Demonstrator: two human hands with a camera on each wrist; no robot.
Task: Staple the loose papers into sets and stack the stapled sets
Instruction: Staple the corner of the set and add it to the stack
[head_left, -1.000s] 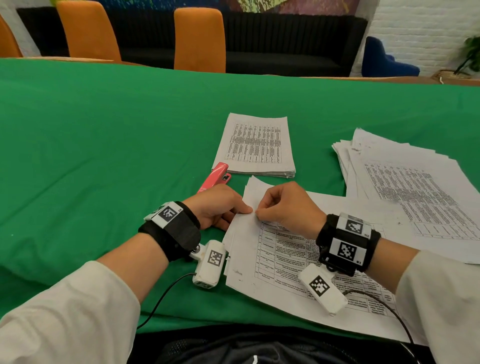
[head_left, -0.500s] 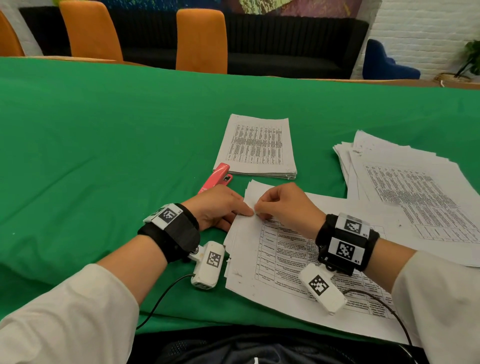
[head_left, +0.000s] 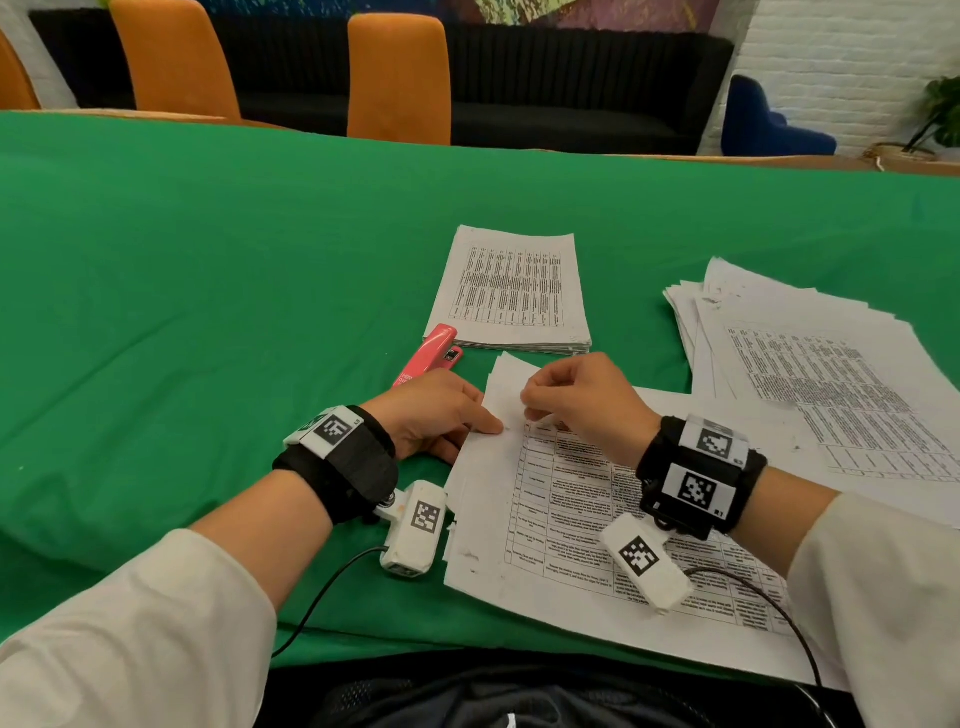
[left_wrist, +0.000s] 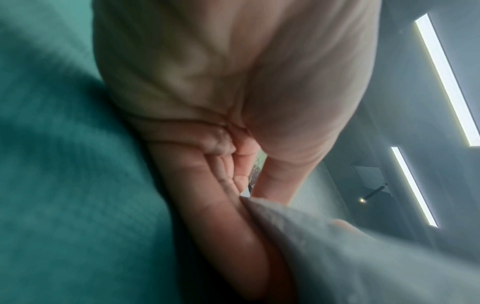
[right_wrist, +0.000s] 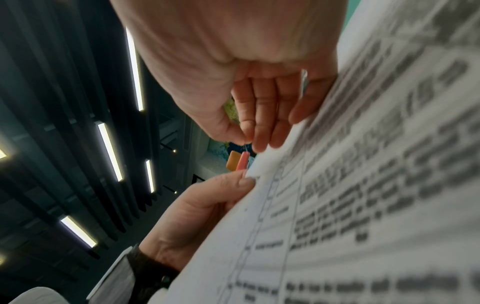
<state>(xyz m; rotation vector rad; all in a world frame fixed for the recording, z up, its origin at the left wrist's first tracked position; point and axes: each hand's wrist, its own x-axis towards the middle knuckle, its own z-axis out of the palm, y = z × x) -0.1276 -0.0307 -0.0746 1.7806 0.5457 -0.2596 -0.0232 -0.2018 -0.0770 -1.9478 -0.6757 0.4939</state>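
With the left hand (head_left: 441, 415) pinching the paper set (head_left: 561, 499) by its corner and the right hand (head_left: 582, 400) pinching beside it, square the edges before reaching the stapler (head_left: 428, 353) just beyond.

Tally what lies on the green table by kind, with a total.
Paper piles: 3 (neat stack, spread pile, near set)
Stapler: 1 (red)
Total: 4

The table cover (head_left: 208, 291) is soft green cloth, not shiny. The pages (head_left: 561, 519) are thin white paper. The pink stapler (head_left: 428, 353) looks like smooth, shiny plastic.
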